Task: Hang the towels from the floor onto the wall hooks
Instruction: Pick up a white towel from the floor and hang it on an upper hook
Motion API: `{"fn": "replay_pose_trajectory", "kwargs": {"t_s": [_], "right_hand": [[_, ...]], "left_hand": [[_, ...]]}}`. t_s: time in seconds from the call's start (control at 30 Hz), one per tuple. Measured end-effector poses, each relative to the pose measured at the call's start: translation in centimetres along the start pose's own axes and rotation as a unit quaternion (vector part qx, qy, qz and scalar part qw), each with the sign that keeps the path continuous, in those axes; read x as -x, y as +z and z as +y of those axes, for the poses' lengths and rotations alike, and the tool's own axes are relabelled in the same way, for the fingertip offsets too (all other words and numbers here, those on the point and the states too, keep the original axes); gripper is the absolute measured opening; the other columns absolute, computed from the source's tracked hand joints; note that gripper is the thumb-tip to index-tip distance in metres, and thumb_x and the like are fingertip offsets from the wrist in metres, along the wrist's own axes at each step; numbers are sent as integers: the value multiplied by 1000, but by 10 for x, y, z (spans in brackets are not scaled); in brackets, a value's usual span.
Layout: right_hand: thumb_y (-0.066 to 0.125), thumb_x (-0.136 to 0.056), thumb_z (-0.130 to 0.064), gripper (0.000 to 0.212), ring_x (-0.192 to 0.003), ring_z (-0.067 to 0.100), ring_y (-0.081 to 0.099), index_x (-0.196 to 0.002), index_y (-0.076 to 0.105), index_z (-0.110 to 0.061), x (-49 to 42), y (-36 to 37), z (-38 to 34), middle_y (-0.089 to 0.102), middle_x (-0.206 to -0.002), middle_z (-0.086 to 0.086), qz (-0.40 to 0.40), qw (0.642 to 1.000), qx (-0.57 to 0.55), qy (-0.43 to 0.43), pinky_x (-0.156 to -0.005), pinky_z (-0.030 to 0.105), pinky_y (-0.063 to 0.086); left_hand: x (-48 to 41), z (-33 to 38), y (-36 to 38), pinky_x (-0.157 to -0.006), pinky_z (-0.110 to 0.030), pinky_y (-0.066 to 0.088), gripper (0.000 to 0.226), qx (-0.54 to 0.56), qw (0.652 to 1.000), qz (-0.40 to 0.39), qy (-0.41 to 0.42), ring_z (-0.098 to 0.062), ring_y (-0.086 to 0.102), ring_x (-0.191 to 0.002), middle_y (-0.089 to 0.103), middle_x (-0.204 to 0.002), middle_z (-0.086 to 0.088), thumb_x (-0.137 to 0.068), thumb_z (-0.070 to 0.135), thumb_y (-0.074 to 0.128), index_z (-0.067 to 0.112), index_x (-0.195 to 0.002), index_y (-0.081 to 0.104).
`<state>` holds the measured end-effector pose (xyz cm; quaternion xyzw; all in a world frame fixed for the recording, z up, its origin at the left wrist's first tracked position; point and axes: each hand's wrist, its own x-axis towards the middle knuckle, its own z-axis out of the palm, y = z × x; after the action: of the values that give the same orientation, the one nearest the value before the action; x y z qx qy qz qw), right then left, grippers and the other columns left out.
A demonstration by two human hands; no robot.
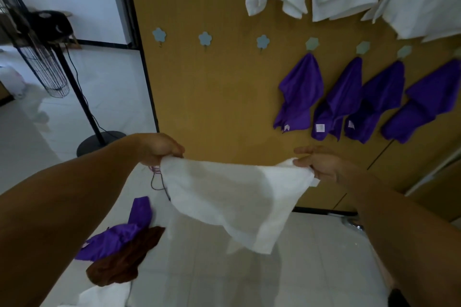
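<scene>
Head view: white towel [234, 194] is held spread between both hands, its top edge running level from one to the other. Left hand [159, 149] grips one upper corner in curled fingers; right hand [321, 164] pinches the other. Three free hooks [205, 38] sit on the wall [212, 97] above and beyond the hands, the end one straight above the left hand, judged the nearer. A thin cord loop [157, 180] dangles just below that hand.
</scene>
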<state>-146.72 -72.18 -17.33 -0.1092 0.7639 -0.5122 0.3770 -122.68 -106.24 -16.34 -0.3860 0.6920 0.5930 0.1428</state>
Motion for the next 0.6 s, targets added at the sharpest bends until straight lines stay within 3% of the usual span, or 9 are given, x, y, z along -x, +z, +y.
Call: {"fn": "replay_pose_trajectory", "kwargs": {"t_s": [0.1,0.2,0.3,0.43,0.6], "right_hand": [[67,-89,-9,47,-96,18,62,-132,53,-21,-10,2,0,62,-111,4,61,997,21,-35,-74,31,55],[62,-93,-11,35,-92,22,63,-127,55,-12,-26,6,-8,63,-109,10,97,991,88,-42,-75,29,55],[63,-92,-19,26,-72,15,59,-109,64,1,-37,7,-21,67,-102,14,90,983,156,-30,-54,17,50],[73,-84,-34,33,-67,19,60,-84,63,-3,-40,6,-38,64,-80,10,34,997,59,33,-61,28,51],[57,-94,-25,24,-75,20,63,-90,62,-2,-43,-3,-54,63,-84,10,-149,985,-10,81,-73,32,53]], "left_hand": [[1,11,2,-61,-32,57,25,-72,997,21,-31,-31,69,-89,67,-111,-21,-82,4,69,-6,-105,66],[3,26,4,-72,-39,59,27,-128,989,25,-67,-33,68,-94,70,-106,-18,-81,11,72,-2,-105,67],[5,43,0,-77,-41,58,25,-143,987,20,-69,-31,69,-94,73,-102,-14,-78,19,77,4,-98,73],[8,57,-4,-68,-35,58,34,-81,995,21,-55,-25,71,-82,74,-96,-10,-77,34,75,10,-101,73],[4,53,-7,-95,-45,49,32,94,993,58,33,-33,59,-104,61,-110,-16,-83,15,68,3,-111,60]]}}
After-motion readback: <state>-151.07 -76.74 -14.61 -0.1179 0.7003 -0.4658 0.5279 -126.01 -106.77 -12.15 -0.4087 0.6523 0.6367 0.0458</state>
